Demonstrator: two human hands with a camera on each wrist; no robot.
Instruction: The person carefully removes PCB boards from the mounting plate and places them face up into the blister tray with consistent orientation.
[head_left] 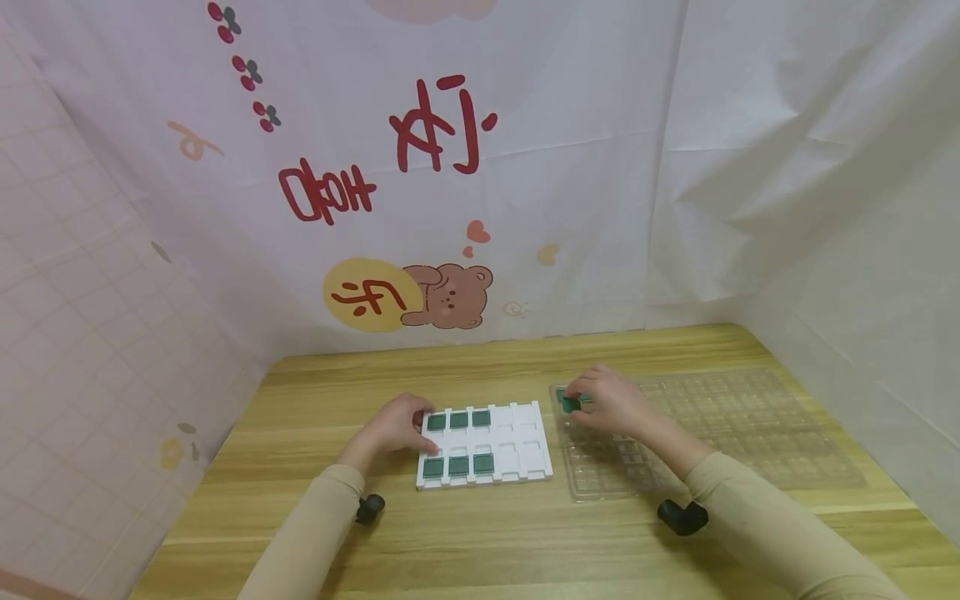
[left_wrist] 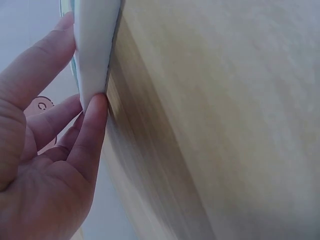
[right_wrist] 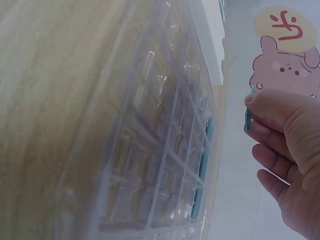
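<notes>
A white tray [head_left: 534, 450] with two rows of pockets lies on the table; three green circuit chips [head_left: 458, 419] sit in the left pockets of each row. My left hand [head_left: 393, 423] grips its left edge. In the left wrist view, the thumb lies on the face of the tray [left_wrist: 95, 50] and fingertips press its side and underside. Between thumb and fingertips, my right hand [head_left: 611, 400] pinches a thin green circuit chip [right_wrist: 248, 112], close over the far left corner of a clear plastic tray [head_left: 750, 417]. More green chips [right_wrist: 202, 167] lie along the clear tray's far edge.
The clear tray, divided into many small pockets, stretches to the table's right side. White cloth with printed letters and a bear [head_left: 450, 298] hangs behind the wooden table [head_left: 480, 542]. Each wrist wears a black device [head_left: 682, 517].
</notes>
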